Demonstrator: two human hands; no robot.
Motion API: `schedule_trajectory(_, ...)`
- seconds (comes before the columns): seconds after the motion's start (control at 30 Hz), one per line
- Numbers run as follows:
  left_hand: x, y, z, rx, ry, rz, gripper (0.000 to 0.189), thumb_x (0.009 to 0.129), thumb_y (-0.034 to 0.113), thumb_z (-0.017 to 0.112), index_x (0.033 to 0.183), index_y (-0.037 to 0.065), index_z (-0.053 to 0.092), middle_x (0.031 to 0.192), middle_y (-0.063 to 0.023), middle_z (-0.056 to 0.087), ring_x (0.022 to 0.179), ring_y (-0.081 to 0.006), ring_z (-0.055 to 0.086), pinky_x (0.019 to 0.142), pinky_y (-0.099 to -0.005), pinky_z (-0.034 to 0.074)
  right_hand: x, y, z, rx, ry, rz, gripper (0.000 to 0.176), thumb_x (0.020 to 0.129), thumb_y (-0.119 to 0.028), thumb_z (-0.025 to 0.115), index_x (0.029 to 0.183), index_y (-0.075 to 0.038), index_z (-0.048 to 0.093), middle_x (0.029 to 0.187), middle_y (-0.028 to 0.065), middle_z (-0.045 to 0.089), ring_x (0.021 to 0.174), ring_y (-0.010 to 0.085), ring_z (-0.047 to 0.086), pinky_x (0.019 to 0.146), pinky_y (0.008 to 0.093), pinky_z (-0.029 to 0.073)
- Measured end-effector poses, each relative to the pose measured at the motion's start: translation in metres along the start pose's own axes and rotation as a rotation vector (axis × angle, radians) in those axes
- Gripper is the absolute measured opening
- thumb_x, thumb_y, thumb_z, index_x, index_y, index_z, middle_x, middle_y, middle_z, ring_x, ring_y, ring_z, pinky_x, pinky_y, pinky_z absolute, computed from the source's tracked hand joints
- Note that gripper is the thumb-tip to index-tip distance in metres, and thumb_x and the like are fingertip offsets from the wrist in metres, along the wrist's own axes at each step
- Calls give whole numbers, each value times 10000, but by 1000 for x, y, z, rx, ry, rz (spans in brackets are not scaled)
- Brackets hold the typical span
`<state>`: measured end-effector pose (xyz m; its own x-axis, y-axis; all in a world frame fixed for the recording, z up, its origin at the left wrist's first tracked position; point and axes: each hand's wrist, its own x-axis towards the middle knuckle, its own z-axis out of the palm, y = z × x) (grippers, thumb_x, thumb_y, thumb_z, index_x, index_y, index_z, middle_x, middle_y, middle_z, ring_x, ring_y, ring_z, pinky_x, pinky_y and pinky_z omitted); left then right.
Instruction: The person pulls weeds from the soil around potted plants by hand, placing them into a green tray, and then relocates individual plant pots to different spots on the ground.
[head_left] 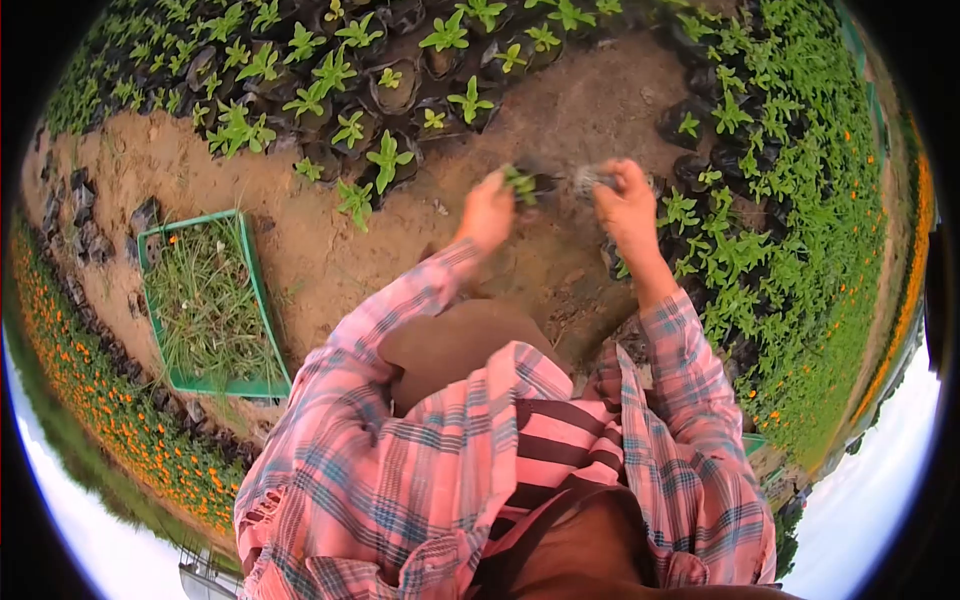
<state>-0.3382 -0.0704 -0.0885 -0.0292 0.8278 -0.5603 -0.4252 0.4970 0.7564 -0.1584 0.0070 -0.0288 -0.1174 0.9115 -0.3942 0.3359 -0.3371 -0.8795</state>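
Note:
My left hand (pixel 488 210) is closed around a small green seedling (pixel 519 184), its leaves showing beside the fingers. A dark patch at its right looks like a black plastic grow bag (pixel 543 186), though motion blurs it. Opposite, my right hand (pixel 630 205) is closed in a pinch, thumb and fingers together. At its fingertips is a blurred greyish clump (pixel 592 180) whose kind I cannot make out. Both hands are above bare brown soil (pixel 545 250), a short gap apart.
Bagged seedlings (pixel 390 90) stand in rows ahead; more bagged plants (pixel 735 245) line the right. A green crate (pixel 262 300) holding pulled grass (pixel 205 290) sits at left. Orange flowers (pixel 110 400) grow along the far left. My knee (pixel 470 345) is below my left forearm.

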Motion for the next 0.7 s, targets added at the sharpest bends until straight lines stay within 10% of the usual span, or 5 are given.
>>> schedule_trajectory(0.17, -80, -8, -82, -112, 152, -20, 268, 950, 30, 333, 1189, -8, 449, 1047, -129, 588, 862, -250, 635, 742, -361, 560, -1, -27, 60, -353, -216, -218, 195, 729, -29, 539, 921, -50, 508, 742, 91, 561, 664, 206, 584, 593, 330, 469)
schedule_trajectory(0.33, -79, -60, -152, 132, 386, 196, 249, 943, 71, 430, 1179, -3, 457, 989, -113, 607, 798, -211, 616, 695, -348, 534, 0, -10, 122, -681, -499, -936, 88, 750, -100, 517, 831, -66, 514, 757, 122, 558, 725, 323, 589, 610, 420, 478)
schedule_trajectory(0.47, -60, -48, -131, -95, 312, 179, 251, 945, 105, 434, 1167, -11, 444, 1001, -139, 603, 879, -267, 629, 744, -391, 555, -9, 3, 137, -810, -580, -945, 83, 767, -133, 519, 828, -76, 522, 801, 88, 560, 750, 302, 601, 612, 393, 499)
schedule_trajectory(0.6, -78, -15, -105, -104, 308, 131, 305, 962, 223, 431, 1175, 4, 432, 1007, -134, 600, 827, -215, 627, 706, -336, 530, -1, -29, 80, -673, -255, -623, 197, 813, -176, 528, 985, -80, 543, 914, 132, 552, 837, 321, 571, 715, 430, 484)
schedule_trajectory(0.7, -88, -35, -113, -43, 377, 52, 334, 970, 276, 416, 1183, 19, 436, 994, -125, 601, 781, -188, 616, 667, -316, 509, 50, 0, 6, -538, 429, -629, 149, 760, -122, 588, 879, -33, 587, 837, 169, 571, 809, 333, 569, 736, 402, 469)
